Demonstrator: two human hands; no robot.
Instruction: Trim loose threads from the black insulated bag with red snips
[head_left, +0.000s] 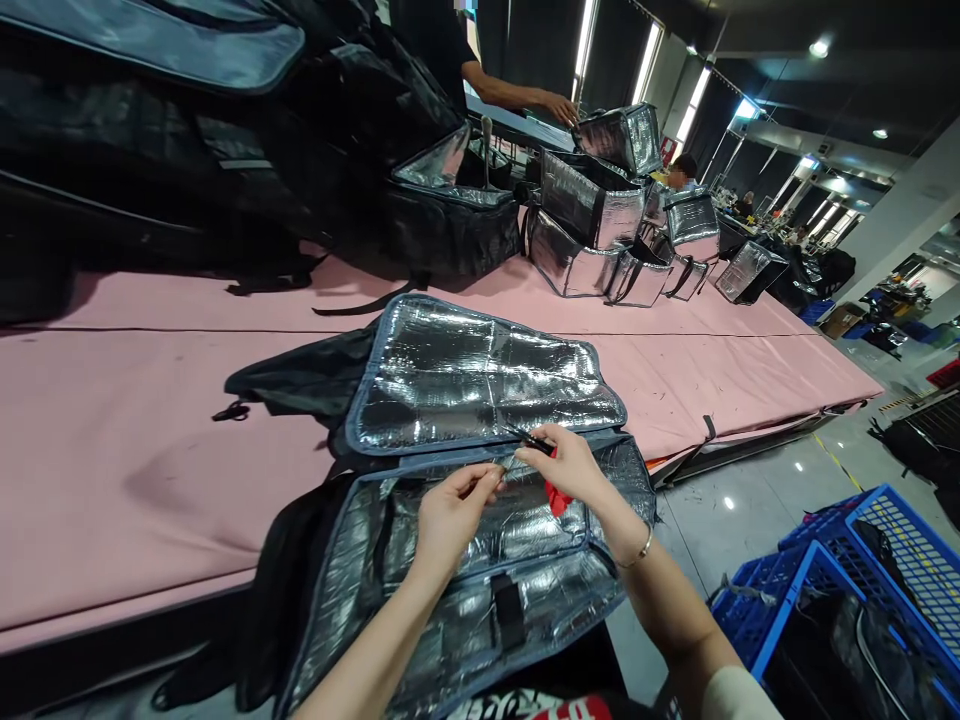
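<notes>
A black insulated bag with a silver foil lining point(480, 520) lies opened in front of me, its foil-lined lid point(487, 375) folded back on the table. Over the opening, my left hand point(457, 505) is closed in a pinch. Whatever sits between its fingertips is too small to make out. Just right of it, my right hand point(566, 465) grips dark thread snips point(534, 440), the points directed left above the lid's edge. Red cloth point(557, 497) hangs below that hand. The fingertips of both hands are close together. A black strap piece point(508, 610) shows on the lining nearest me.
The pink-covered table point(165, 430) runs off to the right. Large black bags point(187, 180) are heaped at the back left. Several silver foil bags point(592, 200) stand stacked behind, where a co-worker's hand point(559, 105) reaches. Blue crates point(802, 570) stand on the floor at right.
</notes>
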